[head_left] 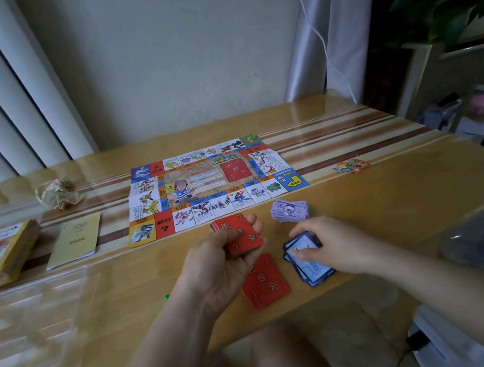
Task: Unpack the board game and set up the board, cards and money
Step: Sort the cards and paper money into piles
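The left hand [213,262] grips a red deck [242,234], a red pile [264,283] just below its fingers. The right hand [332,242] pinches blue cards [313,265], money [290,209] just beyond.

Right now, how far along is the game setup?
Done: the board lies unfolded, and the money sits stacked beside it. In hand: the left hand holds red cards; the right hand grips the loose blue cards. Left: squaring and placing both decks.
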Motion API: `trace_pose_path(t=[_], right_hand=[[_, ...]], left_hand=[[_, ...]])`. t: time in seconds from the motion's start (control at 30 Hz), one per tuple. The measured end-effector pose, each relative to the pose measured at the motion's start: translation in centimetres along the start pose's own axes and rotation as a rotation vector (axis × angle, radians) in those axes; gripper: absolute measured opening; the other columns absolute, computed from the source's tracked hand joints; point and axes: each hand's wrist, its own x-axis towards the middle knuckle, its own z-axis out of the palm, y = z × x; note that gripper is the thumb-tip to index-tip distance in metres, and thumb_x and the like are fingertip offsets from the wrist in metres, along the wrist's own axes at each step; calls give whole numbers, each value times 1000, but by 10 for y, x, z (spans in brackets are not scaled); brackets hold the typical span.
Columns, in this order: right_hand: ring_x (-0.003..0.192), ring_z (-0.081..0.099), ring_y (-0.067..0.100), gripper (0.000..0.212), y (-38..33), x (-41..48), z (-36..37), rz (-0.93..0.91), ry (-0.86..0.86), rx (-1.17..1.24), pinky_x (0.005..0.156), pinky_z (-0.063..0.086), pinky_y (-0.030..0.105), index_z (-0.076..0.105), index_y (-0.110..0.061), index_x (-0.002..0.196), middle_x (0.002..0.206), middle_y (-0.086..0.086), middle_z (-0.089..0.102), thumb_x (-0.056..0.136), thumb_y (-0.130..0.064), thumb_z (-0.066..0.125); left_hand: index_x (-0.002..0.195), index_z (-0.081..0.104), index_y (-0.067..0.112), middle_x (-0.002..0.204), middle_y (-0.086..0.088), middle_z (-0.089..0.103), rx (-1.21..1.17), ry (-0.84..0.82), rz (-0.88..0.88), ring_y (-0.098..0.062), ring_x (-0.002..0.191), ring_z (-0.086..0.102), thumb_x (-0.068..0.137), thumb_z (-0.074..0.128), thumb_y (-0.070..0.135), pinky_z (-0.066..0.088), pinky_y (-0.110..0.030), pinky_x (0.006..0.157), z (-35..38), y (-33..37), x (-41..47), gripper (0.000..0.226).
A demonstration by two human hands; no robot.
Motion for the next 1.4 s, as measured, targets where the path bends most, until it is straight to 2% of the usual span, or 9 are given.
trace_pose_path(t=[0.13,0.27,0.4,0.5,0.77,1.0,1.17,1.3,1.4], right_hand=[[108,44,6,41,0,-2,1,-54,149,-138,90,41,26,59,-31,117,107,-15,45,80,-47,68],[74,48,-15,25,-17,-2,-8,-129,249,152,66,36,7,63,-28,107,91,-20,51,86,-41,62],[86,63,-1,25,-39,5,-10,-87,97,487,79,52,22,66,-26,101,94,-11,66,82,-42,67],[72,67,4,11,-49,8,-7,-54,59,528,68,54,22,66,-23,84,80,-5,71,82,-32,70],[42,51,-7,13,-52,9,-3,47,-37,730,42,35,8,64,-18,79,66,-7,66,91,-20,61],[47,54,-5,8,-54,11,3,85,-64,839,49,40,15,67,-16,87,75,-4,70,91,-19,61],[51,57,-4,6,-53,11,3,100,-61,874,50,39,15,67,-15,89,80,-1,71,90,-20,63],[42,50,-5,8,-54,8,2,96,-24,856,42,35,11,66,-14,85,72,-3,67,91,-15,61],[39,47,-3,10,-56,8,2,99,-18,873,39,33,11,66,-15,82,70,-2,67,91,-16,61]], left_hand=[[119,51,-1,107,-17,70,94,-49,44,-26,98,68,98,35,-1,58,-38,79,-5,-1,-1,26],[113,55,3,104,-17,71,177,-78,43,-24,90,70,94,46,0,60,-32,68,-10,-8,-5,22],[108,57,5,90,-14,72,296,-78,64,-22,79,70,88,56,-1,59,-28,60,-10,-14,-11,21],[107,59,7,92,-14,72,364,-55,124,-23,81,70,83,62,1,58,-26,59,-13,-14,-13,25],[108,59,3,89,-16,73,255,-52,84,-22,78,71,97,44,6,60,-30,63,-24,-8,-16,19],[112,57,5,99,-16,72,362,-55,200,-23,86,71,93,50,3,58,-27,64,-29,-8,-15,20],[110,59,9,100,-14,72,384,23,246,-28,94,69,87,59,6,54,-42,87,-29,-10,-12,23],[104,61,8,83,-9,74,364,-8,240,-15,72,70,96,48,12,54,-24,57,-26,-9,-14,16],[103,60,8,80,-6,74,428,-6,276,-13,69,69,99,43,14,52,-21,54,-27,-8,-13,18]])
